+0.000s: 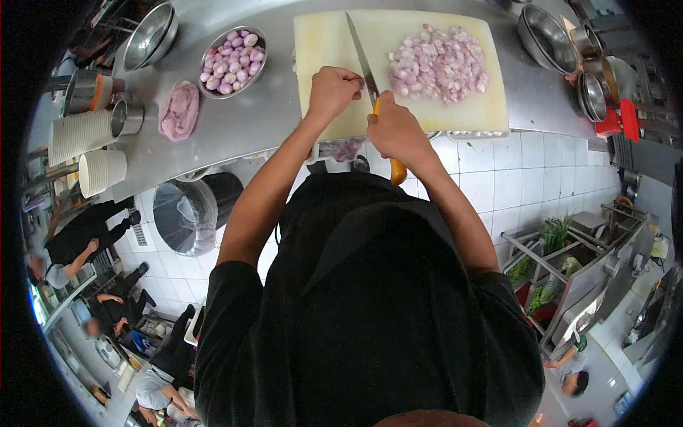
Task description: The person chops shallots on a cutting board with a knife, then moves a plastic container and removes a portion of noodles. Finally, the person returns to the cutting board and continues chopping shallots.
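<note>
My right hand (400, 128) is wrapped round the yellow handle of a kitchen knife (362, 53), its long blade pointing away from me over the white cutting board (320, 43). Close by the blade's left side, my left hand (334, 92) is closed in a pinch, with a small purplish bit of shallot (361, 83) at the fingertips, mostly hidden. A heap of cut shallots (441, 64) covers the right part of the board. Whole peeled shallots (231, 62) fill a metal bowl (204, 87) to the left of the board.
A pinkish bundle (178, 111) lies on the steel counter (235, 128) left of the board. Metal bowls (151, 37) stand at the far left, more metal bowls (546, 39) at the right. Stacked white tubs (82, 135) line the left edge. A lined bin (186, 213) is below. Several people are around.
</note>
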The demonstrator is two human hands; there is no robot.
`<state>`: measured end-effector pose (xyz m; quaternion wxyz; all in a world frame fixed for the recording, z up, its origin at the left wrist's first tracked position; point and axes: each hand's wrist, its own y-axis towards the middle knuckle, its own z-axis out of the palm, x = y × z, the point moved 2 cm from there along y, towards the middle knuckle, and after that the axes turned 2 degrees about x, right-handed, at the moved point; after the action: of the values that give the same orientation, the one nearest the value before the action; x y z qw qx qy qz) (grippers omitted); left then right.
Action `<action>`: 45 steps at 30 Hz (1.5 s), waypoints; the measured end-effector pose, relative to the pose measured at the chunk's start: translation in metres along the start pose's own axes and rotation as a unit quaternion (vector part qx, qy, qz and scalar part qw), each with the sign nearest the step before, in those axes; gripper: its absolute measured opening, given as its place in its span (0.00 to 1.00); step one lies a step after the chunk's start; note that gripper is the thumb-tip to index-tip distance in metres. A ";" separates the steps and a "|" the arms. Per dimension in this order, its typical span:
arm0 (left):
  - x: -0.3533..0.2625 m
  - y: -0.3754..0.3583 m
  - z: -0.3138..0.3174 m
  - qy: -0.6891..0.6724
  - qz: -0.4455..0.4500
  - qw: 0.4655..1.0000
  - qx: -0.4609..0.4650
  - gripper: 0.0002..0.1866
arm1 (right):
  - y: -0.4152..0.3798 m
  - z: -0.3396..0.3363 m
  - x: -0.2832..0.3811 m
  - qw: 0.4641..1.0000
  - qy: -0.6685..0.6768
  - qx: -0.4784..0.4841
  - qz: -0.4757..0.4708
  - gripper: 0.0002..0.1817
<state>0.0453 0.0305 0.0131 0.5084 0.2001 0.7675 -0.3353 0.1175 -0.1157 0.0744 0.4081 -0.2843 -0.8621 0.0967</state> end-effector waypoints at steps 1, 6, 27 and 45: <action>-0.001 -0.001 0.000 -0.006 -0.002 1.000 -0.002 0.10 | 0.000 0.000 0.001 1.000 0.008 -0.003 0.003 0.15; -0.007 -0.004 -0.001 0.015 -0.006 1.000 0.003 0.09 | 0.025 0.014 -0.007 1.000 0.013 -0.026 -0.002 0.16; -0.004 -0.003 -0.002 0.030 0.008 1.000 0.004 0.09 | 0.010 0.004 0.002 1.000 0.023 -0.010 0.005 0.16; 0.014 -0.026 -0.012 -0.028 0.088 0.995 -0.042 0.14 | 0.023 -0.017 -0.013 0.995 0.042 -0.089 -0.030 0.16</action>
<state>0.0147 0.0203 0.0114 0.5648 0.2361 0.7459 -0.2625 0.1464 -0.1052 0.0675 0.4199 -0.2974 -0.8574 -0.0044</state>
